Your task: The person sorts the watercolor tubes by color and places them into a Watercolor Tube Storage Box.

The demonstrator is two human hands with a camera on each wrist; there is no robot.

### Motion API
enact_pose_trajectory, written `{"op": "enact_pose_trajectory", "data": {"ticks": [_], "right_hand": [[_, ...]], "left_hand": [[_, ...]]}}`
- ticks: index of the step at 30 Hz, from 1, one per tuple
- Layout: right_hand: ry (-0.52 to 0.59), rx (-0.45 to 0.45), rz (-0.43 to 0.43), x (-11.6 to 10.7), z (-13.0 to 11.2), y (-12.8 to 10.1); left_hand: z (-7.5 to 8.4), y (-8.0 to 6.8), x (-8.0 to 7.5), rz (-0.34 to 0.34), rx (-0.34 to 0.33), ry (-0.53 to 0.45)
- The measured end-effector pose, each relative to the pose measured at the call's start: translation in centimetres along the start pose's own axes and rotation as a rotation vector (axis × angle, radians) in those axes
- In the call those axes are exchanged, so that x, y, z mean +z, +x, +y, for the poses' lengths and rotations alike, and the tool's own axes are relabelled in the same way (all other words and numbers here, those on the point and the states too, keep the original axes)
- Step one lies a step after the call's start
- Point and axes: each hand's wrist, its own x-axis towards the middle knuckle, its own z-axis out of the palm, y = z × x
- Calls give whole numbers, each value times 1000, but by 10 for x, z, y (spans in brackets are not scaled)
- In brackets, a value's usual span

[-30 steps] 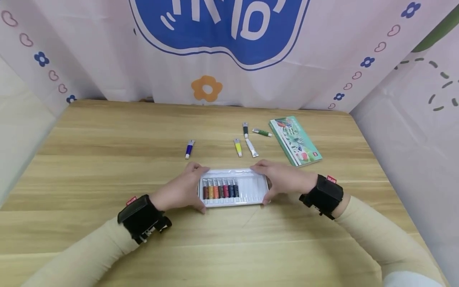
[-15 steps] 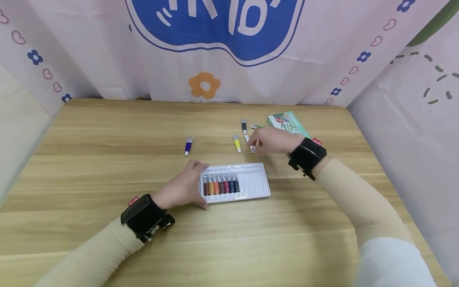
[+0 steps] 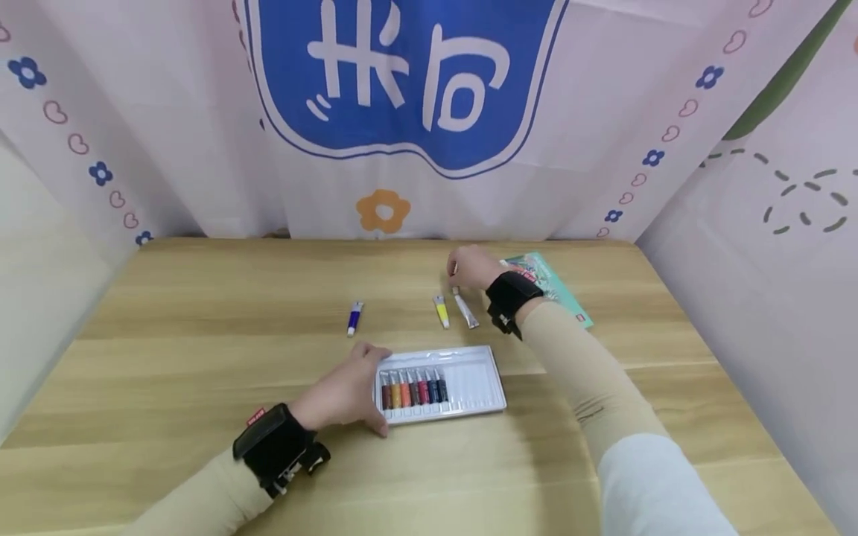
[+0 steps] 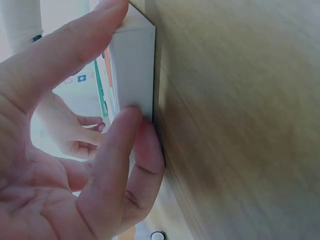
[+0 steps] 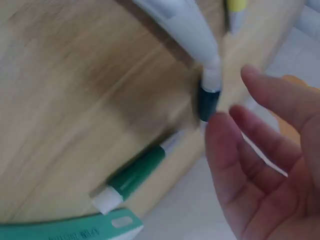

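The left hand (image 3: 342,394) grips the tray's (image 3: 472,372) nine-o'clock end, thumb and fingers pinching its edge, on the table (image 3: 201,357). At one o'clock from the tray, the right hand (image 3: 472,268) hovers with relaxed fingers (image 5: 260,135), holding nothing, beside a dark-capped tube (image 5: 207,97), a green tube (image 5: 135,175) and a white tube (image 3: 465,311).

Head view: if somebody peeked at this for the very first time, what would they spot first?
Probably the big blue sign with white characters on the curtain behind the wooden table. Next, the white tray near the front, with a row of colourful paint tubes in its left part, held at its left end by the left hand. Farther back, the right hand reaches among loose tubes beside a green box.
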Motion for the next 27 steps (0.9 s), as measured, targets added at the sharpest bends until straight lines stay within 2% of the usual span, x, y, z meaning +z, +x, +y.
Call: {"op": "enact_pose_trajectory", "data": {"ticks": [6, 11, 19, 23, 27], "right_hand": [[47, 128, 24, 24, -2, 7], [68, 161, 51, 19, -4, 10], [108, 140, 23, 10, -2, 11], [114, 130, 49, 5, 7, 8], [210, 73, 49, 8, 11, 1]], "left_hand": [[-4, -7, 4, -9, -17, -8], [-2, -3, 2, 1, -1, -15], [-3, 1, 1, -7, -6, -7], [-1, 7, -2, -17, 10, 3], [-2, 5, 0, -32, -13, 9]]}}
